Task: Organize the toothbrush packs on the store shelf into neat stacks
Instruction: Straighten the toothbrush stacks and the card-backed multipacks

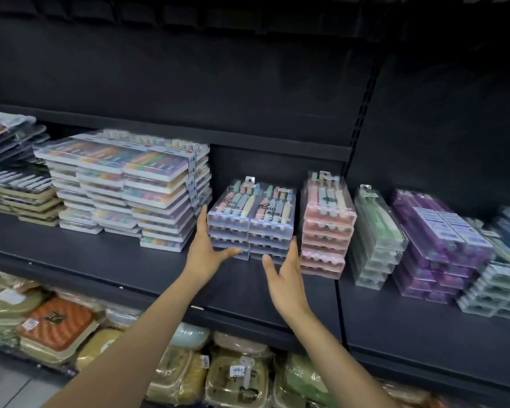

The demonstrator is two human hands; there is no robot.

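1. Squarely between the two hands stood a double stack of clear toothbrush packs [251, 222], two columns side by side, on the dark shelf [124, 260], with pastel brushes showing through the top packs.
2. The left hand [208, 248] was spread wide, fingers straight; its fingertips lay against the left side of the stack and its thumb reached along the stack's near bottom edge.
3. The right hand [286, 275] was also spread, fingers straight and pointing up at the stack's right side, thumb stretched left beneath the near edge. Whether the fingers actually touched the packs I could not tell.
4. Neither hand gripped anything; both flanked the stack with flat palms facing each other.
5. Just right of the right hand stood a taller stack of pink packs [327, 231], close beside the double stack.
6. Farther right came a clear stack with greenish brushes [377, 240], then a purple stack [439, 245], then more clear packs at the right edge [501, 287].
7. Left of the left hand sat broad piles of flat multicoloured packs [136, 184], with darker packs [15, 172] beyond them at the far left.
8. Below the shelf, a lower level held bagged goods [56, 322] in green, orange and tan.
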